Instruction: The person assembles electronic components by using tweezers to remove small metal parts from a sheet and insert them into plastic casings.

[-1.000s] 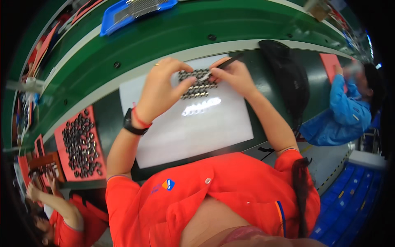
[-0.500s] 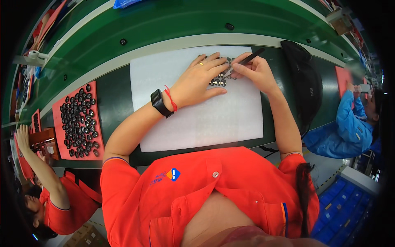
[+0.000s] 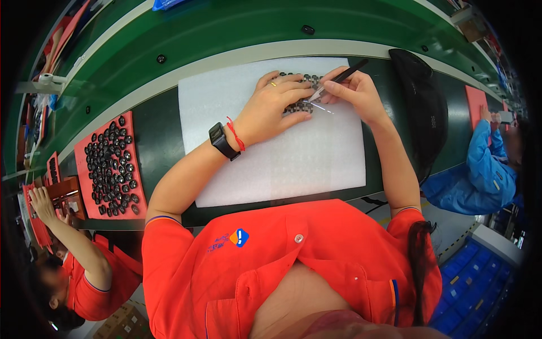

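My left hand [image 3: 276, 103] lies with its fingers spread over a block of small dark parts [image 3: 302, 107], which it partly hides. The parts sit in close rows on a white foam sheet [image 3: 237, 175]. In my right hand [image 3: 357, 93] is a slim black tweezers-like tool [image 3: 344, 74] with a pale pointed tip, pinched between thumb and fingers. Its tip reaches the parts beside my left fingertips. A thin, shiny, clear strip [image 3: 323, 107] shows just below the tip; whether the tool grips it I cannot tell.
On the left, a red mat [image 3: 138, 164] carries many round black pieces [image 3: 113, 164]. A black bag [image 3: 420, 107] lies to the right of the sheet. Beyond, a green surface [image 3: 237, 42] holds a few black pieces. Co-workers sit at both sides, in red [image 3: 101, 265] and blue [image 3: 488, 172].
The tool's tip has shifted slightly, and the shiny clear strip now shows near it. My left hand stays on the parts. The whole view has shifted a little.
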